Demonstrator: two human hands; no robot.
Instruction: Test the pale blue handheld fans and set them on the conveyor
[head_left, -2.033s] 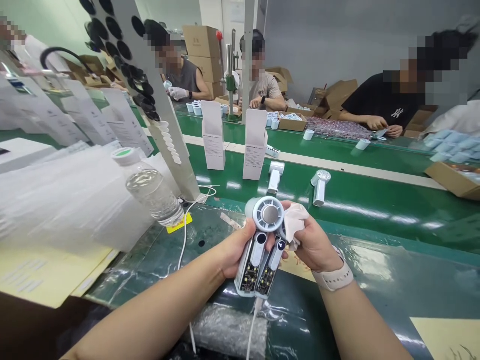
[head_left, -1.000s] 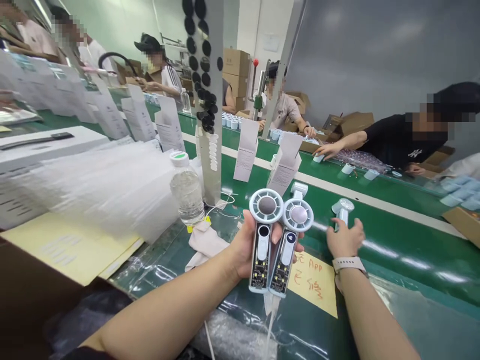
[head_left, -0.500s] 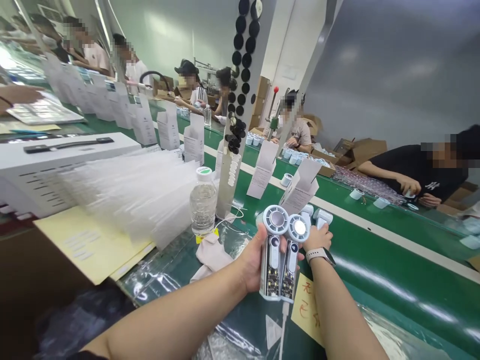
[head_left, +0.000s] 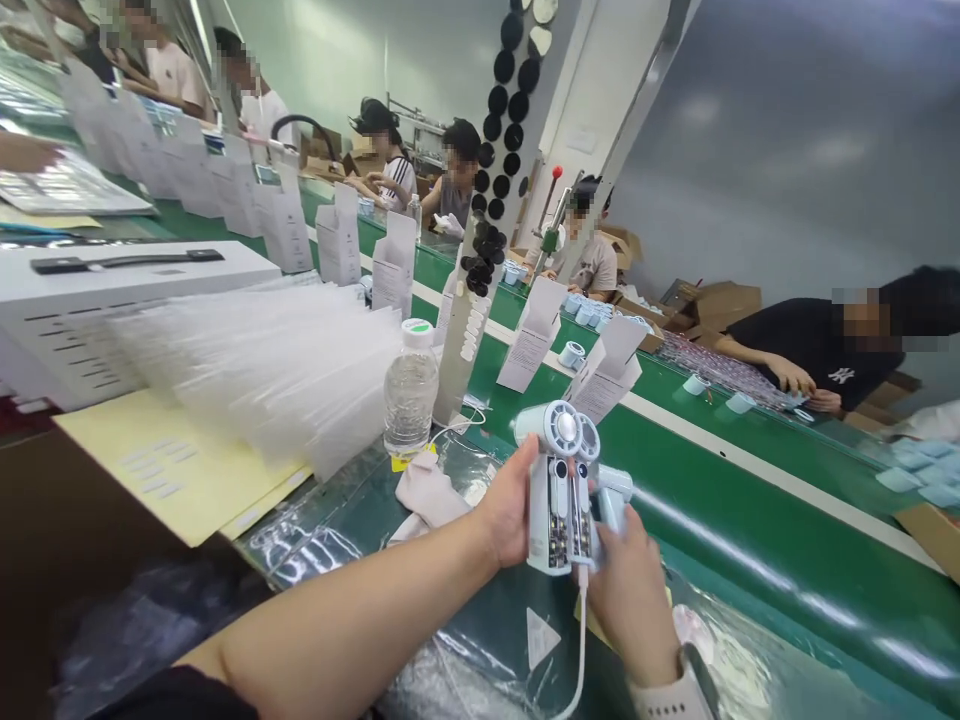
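My left hand grips two white handheld fans side by side, heads up, their open handles showing circuit boards. A white cable hangs from their lower end. My right hand, with a watch on the wrist, is closed around a third white fan held right against the pair. A beige cloth lies on the mat just left of my left hand.
A water bottle stands beside the cloth, with a pile of clear bags and yellow paper to the left. White cartons ride the green conveyor. Several people work across the belt.
My right hand dropped the cloth, reached onto the belt, took a fan there and brought it back beside the pair. The view swung left.
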